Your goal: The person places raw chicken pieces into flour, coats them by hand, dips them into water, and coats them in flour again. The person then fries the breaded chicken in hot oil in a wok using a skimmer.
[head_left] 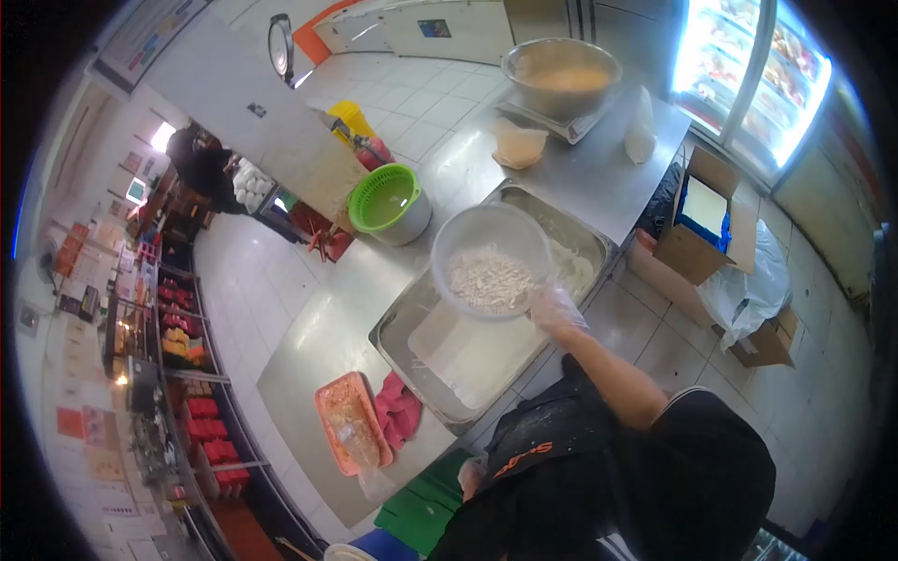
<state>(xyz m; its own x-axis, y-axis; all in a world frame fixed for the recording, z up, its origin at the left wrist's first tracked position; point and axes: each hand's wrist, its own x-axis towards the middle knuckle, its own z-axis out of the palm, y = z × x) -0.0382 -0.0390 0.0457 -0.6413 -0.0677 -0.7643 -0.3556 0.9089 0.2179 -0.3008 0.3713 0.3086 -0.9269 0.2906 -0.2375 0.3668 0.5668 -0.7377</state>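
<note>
Gripping the rim of a round, translucent plastic bowl (496, 227), the person's gloved right hand (558, 309) is clamping the wall at the side nearest the body. The bowl is sitting over a rectangular stainless-steel tray (398, 327) of fine white flour (475, 353); whether its base is touching the tray, the view is not telling. Pale, flour-dusted strips (489, 280) are lying inside, heaped toward the near side.

Handling estimate: the bowl is probably being light in itself, thin-walled and slightly flexible, with the strips adding modest weight. The strips are looking soft and loose, apt to be sliding if the bowl is tipping. Flour on the glove may be making the plastic slippery; a rim hold, thumb opposing fingers, is seeming sound, with the opposite rim offering a second hold.

The left hand (471, 477) is hanging low beside the black apron (538, 430), mostly hidden; its grip cannot be told.
</note>
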